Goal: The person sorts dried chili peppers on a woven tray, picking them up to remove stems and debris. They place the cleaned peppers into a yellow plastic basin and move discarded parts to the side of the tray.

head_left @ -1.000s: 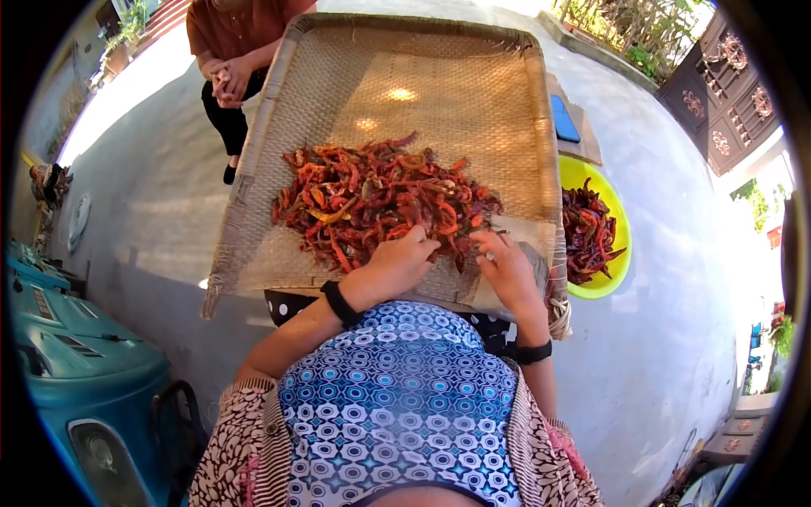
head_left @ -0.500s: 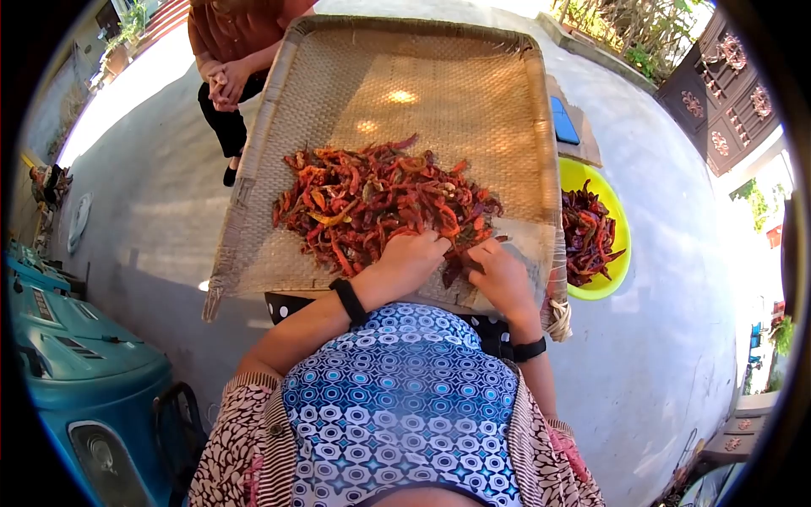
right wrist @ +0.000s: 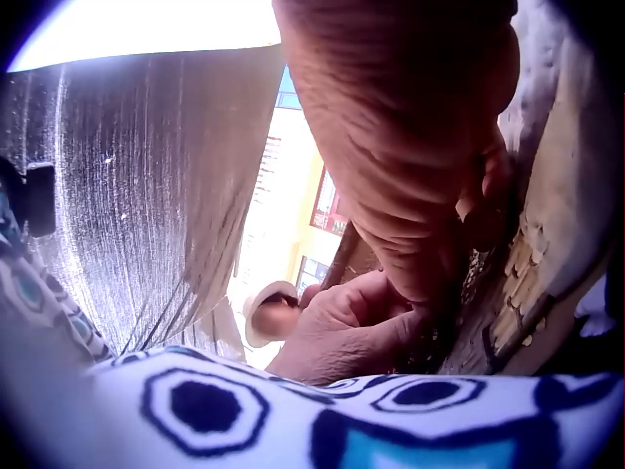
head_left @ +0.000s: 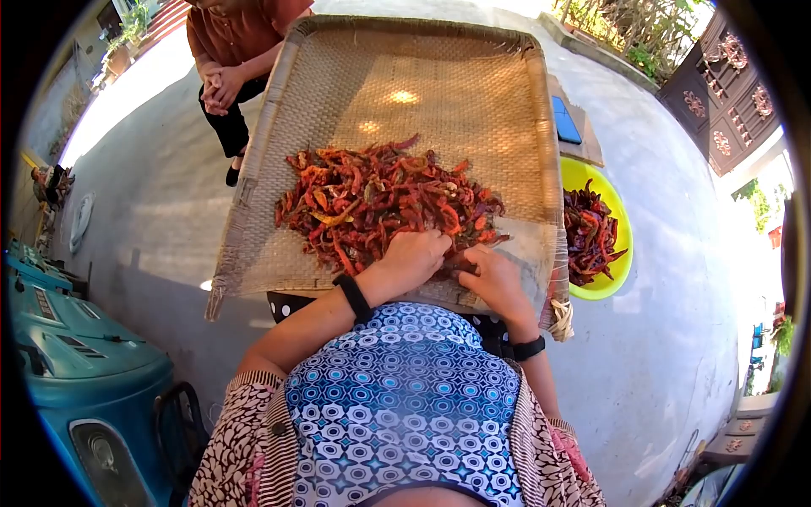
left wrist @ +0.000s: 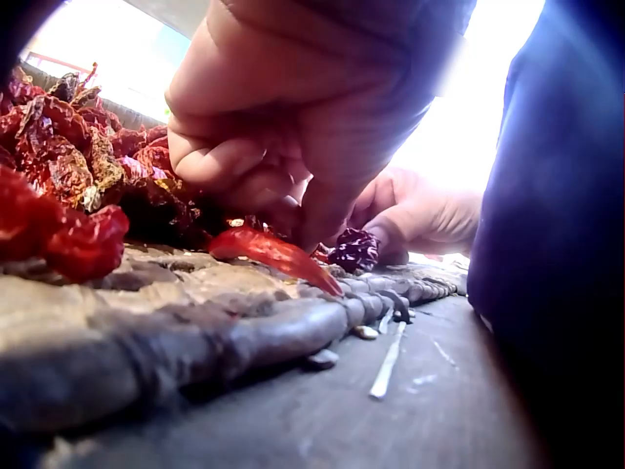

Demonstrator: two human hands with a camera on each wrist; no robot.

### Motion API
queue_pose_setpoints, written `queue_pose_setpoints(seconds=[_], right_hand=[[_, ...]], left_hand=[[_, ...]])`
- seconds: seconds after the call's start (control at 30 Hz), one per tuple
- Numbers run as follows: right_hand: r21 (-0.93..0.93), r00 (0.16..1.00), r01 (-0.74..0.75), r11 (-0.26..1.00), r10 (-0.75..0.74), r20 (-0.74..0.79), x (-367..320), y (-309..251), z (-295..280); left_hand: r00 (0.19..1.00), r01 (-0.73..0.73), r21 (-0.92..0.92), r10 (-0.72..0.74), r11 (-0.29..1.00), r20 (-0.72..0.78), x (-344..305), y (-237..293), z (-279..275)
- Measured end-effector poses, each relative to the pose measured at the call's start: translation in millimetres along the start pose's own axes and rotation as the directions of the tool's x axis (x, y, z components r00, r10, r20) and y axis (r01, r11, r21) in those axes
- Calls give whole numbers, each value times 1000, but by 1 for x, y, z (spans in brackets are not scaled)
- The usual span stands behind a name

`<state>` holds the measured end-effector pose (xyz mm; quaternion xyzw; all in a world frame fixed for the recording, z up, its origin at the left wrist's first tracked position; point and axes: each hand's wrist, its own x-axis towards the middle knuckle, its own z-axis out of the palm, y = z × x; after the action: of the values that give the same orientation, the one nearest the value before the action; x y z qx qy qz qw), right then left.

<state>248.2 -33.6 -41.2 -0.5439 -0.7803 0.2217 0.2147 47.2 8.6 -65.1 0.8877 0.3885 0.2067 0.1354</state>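
Dried red peppers [head_left: 372,198] lie heaped on a woven tray [head_left: 456,84]. At the heap's near edge, the left hand [head_left: 412,258] is bent with its fingers curled down. The right hand [head_left: 497,280] is close beside it, thumb toward the left hand. In the left wrist view, a dark wrinkled pepper [left wrist: 354,250] is pinched between the fingertips of the left hand [left wrist: 293,107] and the right hand [left wrist: 425,210]. A bright red pepper [left wrist: 273,256] lies under the left fingers. The right wrist view shows both hands' fingertips meeting, the pepper hidden.
A yellow-green bowl [head_left: 623,228] of dark red peppers stands right of the tray. Beyond it a blue phone [head_left: 564,120] lies on cardboard [head_left: 591,139]. Another person [head_left: 241,42] is at the back left, hands clasped. A teal machine [head_left: 93,363] stands at the left.
The right hand has moved inward and slightly down toward the left hand, and its fingers have drawn in. The left hand has shifted slightly right. The bowl and heap look much the same.
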Motion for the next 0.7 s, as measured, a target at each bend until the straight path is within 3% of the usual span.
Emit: queue_pose_setpoints(seconds=[0.03, 0.13, 0.33, 0.43, 0.53, 0.63, 0.7], right_hand=[[55, 1000, -9, 998, 8, 27, 0, -3, -2], [-42, 997, 21, 999, -18, 78, 0, -10, -7], [8, 995, 97, 995, -97, 26, 1, -6, 3], [129, 991, 77, 989, -90, 98, -3, 2, -6], [298, 973, -111, 948, 41, 229, -14, 9, -25], [394, 947, -196, 898, 69, 314, -20, 32, -49], [609, 968, -250, 752, 183, 171, -29, 41, -62]], left_hand=[[1000, -2, -1, 2, 1000, 0, 0, -1, 0], [1000, 6, -11, -6, 1000, -8, 0, -3, 3], [999, -22, -42, 20, 999, -50, -1, 3, -4], [999, -37, -27, 37, 999, 0, 0, 1, -5], [998, -53, -24, 53, 998, 33, -1, 0, -5], [996, -56, -53, 60, 997, 71, -6, 3, -10], [992, -51, -83, 60, 995, 112, -9, 7, -16]])
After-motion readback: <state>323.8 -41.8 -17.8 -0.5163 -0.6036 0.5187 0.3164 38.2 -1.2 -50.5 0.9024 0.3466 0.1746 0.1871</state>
